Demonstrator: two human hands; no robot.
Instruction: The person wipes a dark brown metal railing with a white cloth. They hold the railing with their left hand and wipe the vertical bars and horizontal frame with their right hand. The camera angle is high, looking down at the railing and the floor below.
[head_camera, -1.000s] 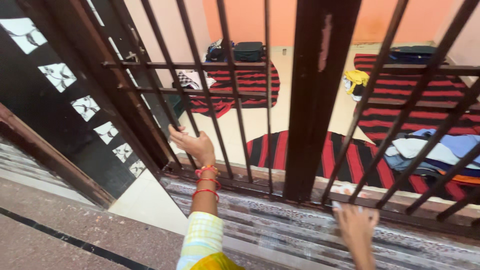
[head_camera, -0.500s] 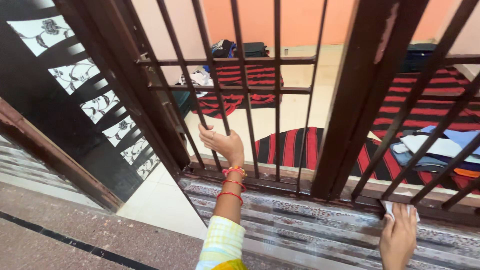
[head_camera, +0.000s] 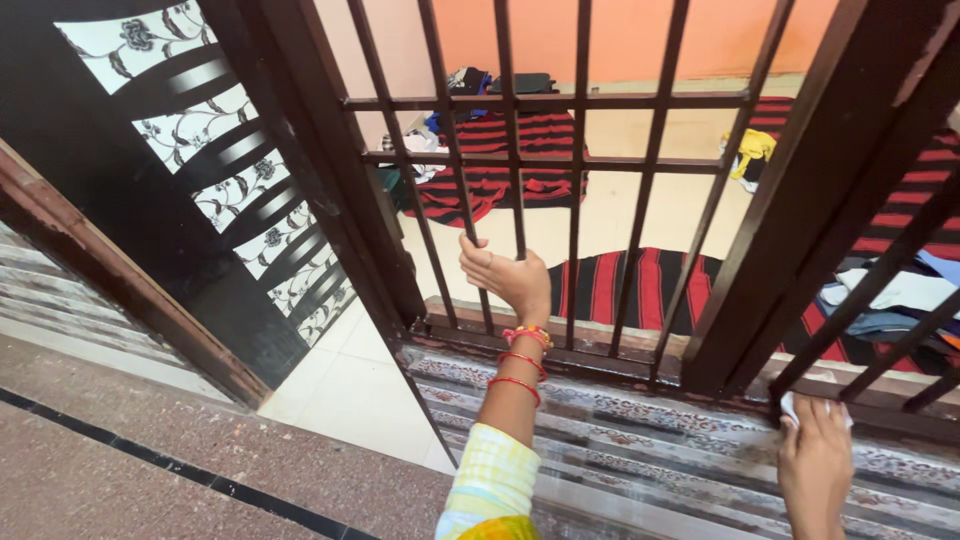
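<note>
— bright in there, isn't it? soft daylight fills the room behind the metal gate (head_camera: 640, 180), and the orange wall (head_camera: 620, 40) glows evenly, no hard glare.

— yes, but the bars read nearly black against it, almost silhouettes. the dark door panel (head_camera: 120, 170) on the left stays dim.

— shadows are faint on the pale floor (head_camera: 350, 390). focus holds across most of the view.

— the right hand (head_camera: 815, 465) looks slightly soft at the bottom edge, and the bars fan outward toward the corners, a wide-lens stretch.
</note>
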